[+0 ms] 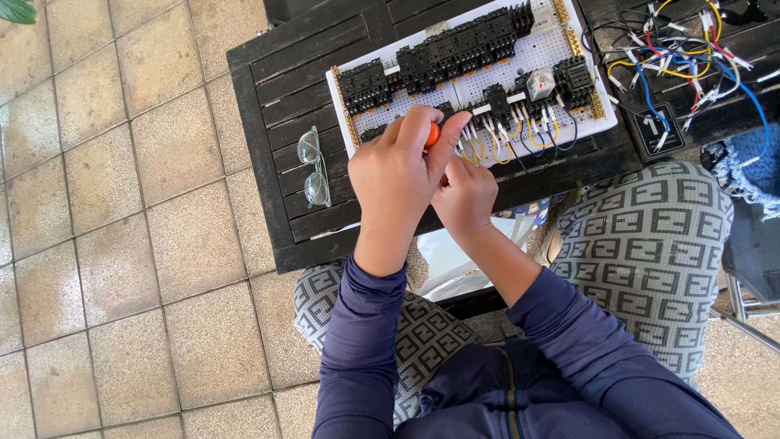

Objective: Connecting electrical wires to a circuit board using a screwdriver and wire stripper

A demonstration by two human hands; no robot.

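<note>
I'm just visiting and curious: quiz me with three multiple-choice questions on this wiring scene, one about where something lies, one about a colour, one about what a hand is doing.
1. Where do the eyeglasses lie?
A. On the dark slatted table, left of the white board
B. On the tiled floor
C. On the person's lap

2. What colour is the tool handle?
A. Green
B. Orange
C. White

3. What is the left hand doing?
A. Resting flat on the table
B. Hanging free
C. Closed in a grip around the tool handle

Answers: 1 A, they rest on the slats beside the board. 2 B, orange shows between the fingers. 3 C, its fingers wrap the handle.
</note>
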